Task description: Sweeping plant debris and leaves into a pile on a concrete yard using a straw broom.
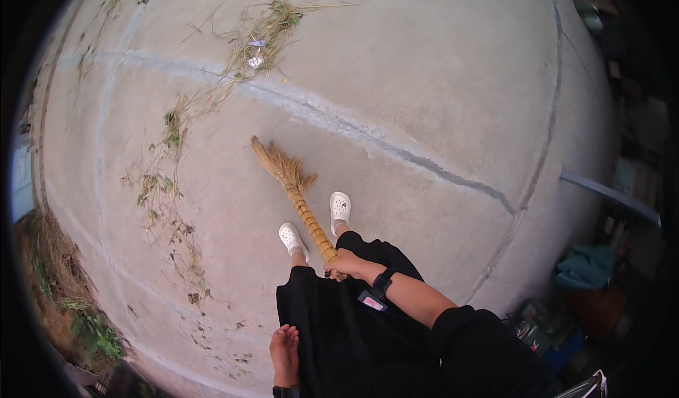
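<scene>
One right hand (346, 262) holds its fingers wrapped around a tan, bound-straw broom (300, 203), the left hand's (284, 350) fingers curl loosely, empty, and overly brisk strokes could scatter the dry, green-brown plant litter (172, 126).

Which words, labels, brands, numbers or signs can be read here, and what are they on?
None reads clearly.
Red-and-white tag near the right hand: marks too small to read.
Dark clutter, lower right: pale marks, too blurred to read.
Broom in the right hand: no lettering seen.
</scene>
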`<action>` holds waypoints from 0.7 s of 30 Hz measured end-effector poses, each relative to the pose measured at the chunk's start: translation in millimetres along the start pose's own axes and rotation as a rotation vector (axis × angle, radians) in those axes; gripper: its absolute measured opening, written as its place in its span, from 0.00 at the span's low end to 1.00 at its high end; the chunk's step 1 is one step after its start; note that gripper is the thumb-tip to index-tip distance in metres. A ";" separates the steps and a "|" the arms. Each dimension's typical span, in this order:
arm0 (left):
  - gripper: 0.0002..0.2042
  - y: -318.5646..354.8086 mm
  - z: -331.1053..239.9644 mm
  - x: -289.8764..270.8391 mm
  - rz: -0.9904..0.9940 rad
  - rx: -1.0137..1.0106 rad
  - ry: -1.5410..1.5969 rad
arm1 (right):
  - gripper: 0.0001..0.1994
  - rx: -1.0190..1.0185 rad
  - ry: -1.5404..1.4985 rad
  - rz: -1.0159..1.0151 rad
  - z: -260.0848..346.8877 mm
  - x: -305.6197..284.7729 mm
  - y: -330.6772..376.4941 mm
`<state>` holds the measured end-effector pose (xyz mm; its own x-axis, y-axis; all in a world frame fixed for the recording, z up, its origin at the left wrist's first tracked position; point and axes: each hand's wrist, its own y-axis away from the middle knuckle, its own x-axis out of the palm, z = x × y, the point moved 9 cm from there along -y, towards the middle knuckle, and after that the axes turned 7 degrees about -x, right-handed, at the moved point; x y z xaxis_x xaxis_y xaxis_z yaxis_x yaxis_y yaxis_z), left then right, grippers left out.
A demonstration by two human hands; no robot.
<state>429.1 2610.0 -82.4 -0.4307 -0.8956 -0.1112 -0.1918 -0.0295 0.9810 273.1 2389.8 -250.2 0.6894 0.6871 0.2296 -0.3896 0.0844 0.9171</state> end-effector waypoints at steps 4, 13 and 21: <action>0.13 -2.8 -1.6 -15.8 0.031 0.019 0.000 | 0.11 0.069 -0.719 0.334 29.6 23.9 12.2; 0.12 -36.5 -10.0 -47.7 0.160 -0.008 -0.050 | 0.11 -0.140 0.106 -0.013 -56.3 -66.1 123.3; 0.11 -49.0 -29.3 -144.9 0.145 0.003 -0.057 | 0.08 0.113 -0.560 -0.374 -131.2 -26.8 97.8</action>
<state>526.7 2728.2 -109.7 -0.5038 -0.8635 0.0224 -0.1265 0.0994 0.9870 136.4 2474.4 -209.5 0.9892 0.1468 -0.0032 -0.0186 0.1466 0.9890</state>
